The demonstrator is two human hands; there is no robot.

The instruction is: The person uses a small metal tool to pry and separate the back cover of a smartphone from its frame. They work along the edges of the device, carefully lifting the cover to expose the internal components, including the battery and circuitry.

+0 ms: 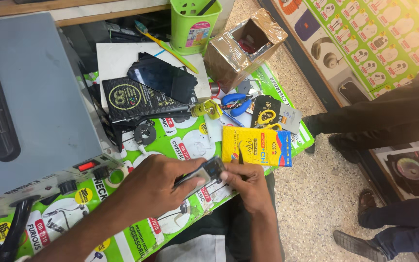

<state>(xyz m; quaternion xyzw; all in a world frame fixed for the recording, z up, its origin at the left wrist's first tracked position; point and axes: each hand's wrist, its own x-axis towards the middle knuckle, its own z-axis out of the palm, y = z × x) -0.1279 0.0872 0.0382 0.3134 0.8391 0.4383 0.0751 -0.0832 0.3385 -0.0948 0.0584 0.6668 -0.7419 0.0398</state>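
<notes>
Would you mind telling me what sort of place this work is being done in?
Most likely a phone repair counter in a small accessories shop. The left hand holds a phone, a grey bench machine stands beside it, and a poster of headphones lines the floor edge.

Phone [204, 172] mostly hidden betw. hands; grey machine [30, 106] cut off at left edge.

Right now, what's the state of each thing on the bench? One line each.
left hand: gripping the phone
right hand: pinching tweezers beside the phone
phone: held above the bench, tilted, camera side up
tweezers: upright, tips up
cardboard box: open, tipped on its side
green pen cup: upright, holding tools
yellow package: lying flat
red switch: position unclear
</notes>
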